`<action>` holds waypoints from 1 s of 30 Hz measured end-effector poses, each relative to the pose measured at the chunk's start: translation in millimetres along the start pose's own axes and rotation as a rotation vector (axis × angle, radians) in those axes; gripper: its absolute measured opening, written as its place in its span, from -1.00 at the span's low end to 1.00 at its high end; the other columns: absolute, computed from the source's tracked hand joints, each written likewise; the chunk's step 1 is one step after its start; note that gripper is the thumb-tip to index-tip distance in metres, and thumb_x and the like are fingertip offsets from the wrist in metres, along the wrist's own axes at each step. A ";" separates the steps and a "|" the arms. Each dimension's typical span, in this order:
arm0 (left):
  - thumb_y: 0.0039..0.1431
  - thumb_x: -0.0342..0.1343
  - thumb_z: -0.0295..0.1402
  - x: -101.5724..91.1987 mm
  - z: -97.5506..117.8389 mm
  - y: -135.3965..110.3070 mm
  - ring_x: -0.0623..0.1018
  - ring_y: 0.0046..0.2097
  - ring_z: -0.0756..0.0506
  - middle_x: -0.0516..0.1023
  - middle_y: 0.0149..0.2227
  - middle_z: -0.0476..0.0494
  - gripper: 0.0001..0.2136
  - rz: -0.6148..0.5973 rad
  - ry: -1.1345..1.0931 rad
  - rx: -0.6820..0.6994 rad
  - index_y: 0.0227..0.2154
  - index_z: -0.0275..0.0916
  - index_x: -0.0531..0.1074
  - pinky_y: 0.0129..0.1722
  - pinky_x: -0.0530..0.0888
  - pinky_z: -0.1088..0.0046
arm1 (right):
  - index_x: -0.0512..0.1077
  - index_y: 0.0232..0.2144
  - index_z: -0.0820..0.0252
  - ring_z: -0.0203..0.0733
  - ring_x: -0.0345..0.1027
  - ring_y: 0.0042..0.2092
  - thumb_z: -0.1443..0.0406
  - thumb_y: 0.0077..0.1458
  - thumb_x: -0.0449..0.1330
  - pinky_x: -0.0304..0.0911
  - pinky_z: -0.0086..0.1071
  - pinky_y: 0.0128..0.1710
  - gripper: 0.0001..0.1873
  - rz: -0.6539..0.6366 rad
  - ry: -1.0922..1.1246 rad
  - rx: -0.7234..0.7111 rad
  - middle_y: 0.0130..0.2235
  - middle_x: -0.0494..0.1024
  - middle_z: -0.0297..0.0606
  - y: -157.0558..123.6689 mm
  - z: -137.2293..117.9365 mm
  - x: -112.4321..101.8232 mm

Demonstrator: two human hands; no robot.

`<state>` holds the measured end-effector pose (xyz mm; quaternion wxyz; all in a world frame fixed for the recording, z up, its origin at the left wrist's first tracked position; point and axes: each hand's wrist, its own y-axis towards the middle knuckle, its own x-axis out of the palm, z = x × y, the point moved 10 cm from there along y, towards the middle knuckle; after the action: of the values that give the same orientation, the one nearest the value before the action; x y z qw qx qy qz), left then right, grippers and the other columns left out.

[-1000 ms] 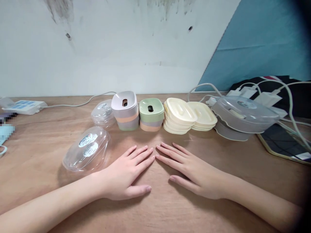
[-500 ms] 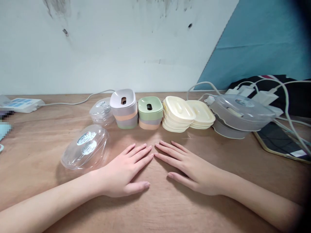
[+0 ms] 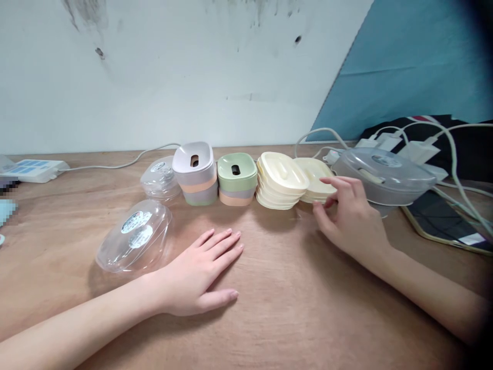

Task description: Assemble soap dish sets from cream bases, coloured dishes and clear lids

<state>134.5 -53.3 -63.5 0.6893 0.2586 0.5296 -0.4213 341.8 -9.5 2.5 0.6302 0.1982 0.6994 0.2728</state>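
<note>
My left hand (image 3: 198, 275) lies flat on the wooden table, fingers stretched and thumb apart, holding nothing. My right hand (image 3: 354, 221) is raised at the low stack of cream lids (image 3: 314, 172), thumb and fingertips apart around its right front corner; whether they touch it I cannot tell. A taller stack of cream lids (image 3: 283, 174) stands just left of that one. Further left are a stack of green, grey and orange pieces (image 3: 236, 177), each top slotted, and a taller lilac-topped stack (image 3: 194, 172). Behind my right hand sits a clear grey-tinted cover stack (image 3: 389, 177).
Clear plastic covers with labels lie left, one large (image 3: 134, 236) beside my left forearm and a smaller stack (image 3: 158, 177) behind. A phone (image 3: 435, 221) and white chargers (image 3: 418, 154) with cables crowd the right. A power strip (image 3: 36, 169) lies far left.
My right hand has lifted off the table and moved right and away from me to the low cream stack, its fingers now curved. My left hand stays in place.
</note>
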 end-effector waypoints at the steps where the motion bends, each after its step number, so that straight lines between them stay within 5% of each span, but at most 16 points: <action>1: 0.23 -0.06 -0.08 -0.2 0.2 -0.1 -0.09 0.33 -0.23 -0.12 0.32 -0.30 -0.35 0.003 0.000 0.002 0.26 -0.36 -0.03 0.27 -0.07 0.07 | 0.20 0.04 0.31 -0.06 0.43 -0.34 0.25 0.13 0.01 0.27 -0.30 -0.61 -0.56 -0.063 -0.062 0.021 0.00 0.36 0.06 1.5 5.3 8.0; 6: 0.23 -0.06 -0.08 0.4 -0.1 -0.1 -0.09 0.33 -0.23 -0.12 0.32 -0.30 -0.35 -0.001 0.017 0.001 0.26 -0.37 -0.03 0.27 -0.06 0.06 | 0.33 -0.04 0.24 -0.02 0.47 -0.31 0.22 0.19 -0.07 0.26 -0.31 -0.63 -0.64 -0.208 -0.133 -0.036 0.01 0.43 -0.08 3.0 10.0 32.3; 16: 0.24 -0.08 -0.08 1.1 0.0 0.7 -0.09 0.33 -0.25 -0.12 0.32 -0.29 -0.36 -0.011 0.030 -0.004 0.26 -0.36 -0.03 0.27 -0.04 0.03 | 0.44 -0.16 0.34 -0.02 0.44 -0.28 0.30 0.18 -0.11 0.37 -0.23 -0.35 -0.63 -0.115 -0.049 -0.070 -0.15 0.48 -0.03 14.5 28.9 38.8; 30: 0.24 -0.07 -0.11 0.7 1.1 0.7 -0.08 0.33 -0.27 -0.11 0.32 -0.32 -0.37 0.002 0.043 0.008 0.26 -0.37 -0.03 0.25 -0.02 -0.02 | 0.45 -0.21 0.32 -0.24 0.39 -0.44 0.35 0.15 0.06 0.37 -0.35 -0.37 -0.79 0.246 0.095 -0.080 -0.27 0.48 -0.09 18.3 23.6 -14.5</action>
<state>135.8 -54.0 -63.8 0.6771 0.2708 0.5422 -0.4173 365.7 -1.3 23.9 0.5656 0.2441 0.6875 0.3845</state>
